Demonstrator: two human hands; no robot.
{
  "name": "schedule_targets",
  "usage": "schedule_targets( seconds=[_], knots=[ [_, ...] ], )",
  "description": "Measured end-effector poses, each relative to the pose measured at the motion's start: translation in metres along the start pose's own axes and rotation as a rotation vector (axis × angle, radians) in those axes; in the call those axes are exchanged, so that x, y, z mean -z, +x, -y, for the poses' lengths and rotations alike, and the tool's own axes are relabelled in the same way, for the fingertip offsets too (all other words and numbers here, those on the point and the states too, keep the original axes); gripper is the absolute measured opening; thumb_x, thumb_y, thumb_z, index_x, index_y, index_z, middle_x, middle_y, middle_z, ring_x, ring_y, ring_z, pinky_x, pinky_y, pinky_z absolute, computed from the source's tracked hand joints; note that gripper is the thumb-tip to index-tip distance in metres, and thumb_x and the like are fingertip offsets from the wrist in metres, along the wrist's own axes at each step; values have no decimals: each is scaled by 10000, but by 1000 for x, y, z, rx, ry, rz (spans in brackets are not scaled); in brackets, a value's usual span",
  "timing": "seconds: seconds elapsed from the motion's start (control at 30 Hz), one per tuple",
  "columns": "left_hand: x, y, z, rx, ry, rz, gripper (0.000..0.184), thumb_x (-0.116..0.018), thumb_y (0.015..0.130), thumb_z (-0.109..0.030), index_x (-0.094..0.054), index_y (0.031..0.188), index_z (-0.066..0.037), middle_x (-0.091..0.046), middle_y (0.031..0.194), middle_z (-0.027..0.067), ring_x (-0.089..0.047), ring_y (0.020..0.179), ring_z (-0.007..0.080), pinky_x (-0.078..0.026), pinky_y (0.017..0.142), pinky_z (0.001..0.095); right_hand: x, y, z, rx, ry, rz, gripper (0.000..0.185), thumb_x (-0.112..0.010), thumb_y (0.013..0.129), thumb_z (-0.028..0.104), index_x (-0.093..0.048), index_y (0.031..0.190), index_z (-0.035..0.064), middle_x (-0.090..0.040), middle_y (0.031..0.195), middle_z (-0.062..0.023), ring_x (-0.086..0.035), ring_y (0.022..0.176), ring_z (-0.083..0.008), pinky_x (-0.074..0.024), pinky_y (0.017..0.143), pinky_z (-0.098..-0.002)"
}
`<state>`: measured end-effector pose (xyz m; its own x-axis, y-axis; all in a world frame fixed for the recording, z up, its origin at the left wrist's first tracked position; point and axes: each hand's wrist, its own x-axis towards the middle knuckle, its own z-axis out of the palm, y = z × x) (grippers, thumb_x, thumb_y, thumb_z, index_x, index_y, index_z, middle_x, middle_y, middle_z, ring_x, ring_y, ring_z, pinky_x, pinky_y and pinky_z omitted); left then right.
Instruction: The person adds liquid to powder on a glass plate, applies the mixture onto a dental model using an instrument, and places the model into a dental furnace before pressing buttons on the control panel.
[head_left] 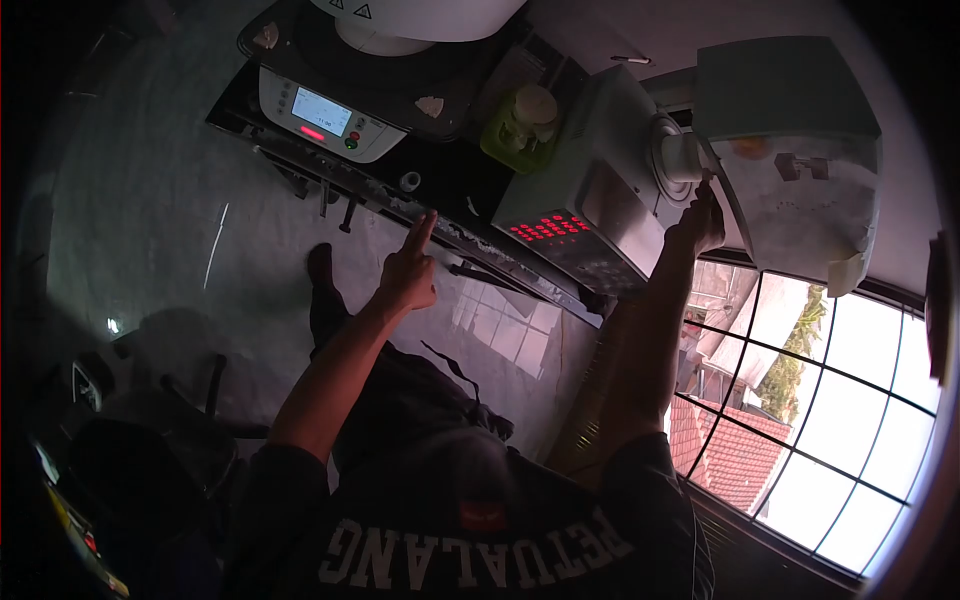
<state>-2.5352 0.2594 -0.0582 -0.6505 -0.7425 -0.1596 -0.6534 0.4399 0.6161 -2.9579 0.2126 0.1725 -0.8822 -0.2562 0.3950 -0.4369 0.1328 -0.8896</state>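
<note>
My left hand (408, 272) is raised before the bench edge, index finger stretched out and the other fingers curled, with nothing visible in it. Just beyond that fingertip, a small round metal piece (410, 181) rests on the dark bench top (440, 172). My right hand (702, 218) reaches up beside the metal box-shaped device (620, 190) with red lit digits. Its fingers are closed at the end of a white cylindrical fitting (682, 158), in front of a round white flange; the exact grip is dim.
An instrument with a lit screen (322, 110) stands at the upper left. Between it and the metal device is a green container (520, 128). A pale cabinet-like unit (800, 180) is at the upper right, above a barred window (800, 400). A chair is dimly visible lower left.
</note>
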Motion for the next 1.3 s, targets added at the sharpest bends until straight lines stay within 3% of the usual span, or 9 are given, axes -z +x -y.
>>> schedule_targets(
  seconds=[0.47,0.67,0.83,1.03,1.17,1.3],
  knots=[
    [-3,0,1,0,-3,-9,100,-807,726,-77,-737,712,-6,-68,1835,129,-179,1684,290,-655,892,408,-5,16,2,-98,76,11,194,-868,898,68,-818,1005,-85,-801,915,-114,-677,779,-151,-472,656,-314],
    [-5,0,1,-3,-10,-31,97,-804,712,-73,-732,702,-9,-76,1834,132,-182,1683,294,-659,876,405,-8,23,-5,-85,136,28,191,-868,894,62,-821,1011,-81,-819,973,-142,-728,827,-192,-549,723,-337],
    [-4,-1,0,-6,-10,-44,94,-799,704,-63,-725,697,-7,-73,1833,140,-177,1685,294,-658,882,400,-7,26,-3,-54,2,40,202,-864,896,68,-822,1029,-78,-828,1041,-170,-771,909,-209,-604,828,-353],
    [-5,0,1,-9,-4,-34,89,-796,706,-59,-724,698,-7,-61,1835,144,-156,1689,293,-653,905,395,-11,32,-3,-76,-32,29,205,-866,891,83,-827,1020,-71,-835,1048,-146,-770,917,-198,-614,839,-361],
    [-3,0,-1,8,3,-18,93,-795,714,-65,-726,702,-5,-61,1835,145,-152,1690,292,-654,905,391,-10,38,-6,-14,-113,65,228,-887,876,101,-833,1034,-54,-837,1042,-135,-769,924,-192,-619,846,-363],
    [-1,0,-3,14,7,-2,102,-798,715,-70,-724,701,-2,-69,1833,145,-159,1689,292,-656,900,387,-5,33,-11,178,-122,63,206,-806,891,73,-839,1060,-39,-838,1052,-143,-780,931,-208,-620,852,-363]
  ],
)
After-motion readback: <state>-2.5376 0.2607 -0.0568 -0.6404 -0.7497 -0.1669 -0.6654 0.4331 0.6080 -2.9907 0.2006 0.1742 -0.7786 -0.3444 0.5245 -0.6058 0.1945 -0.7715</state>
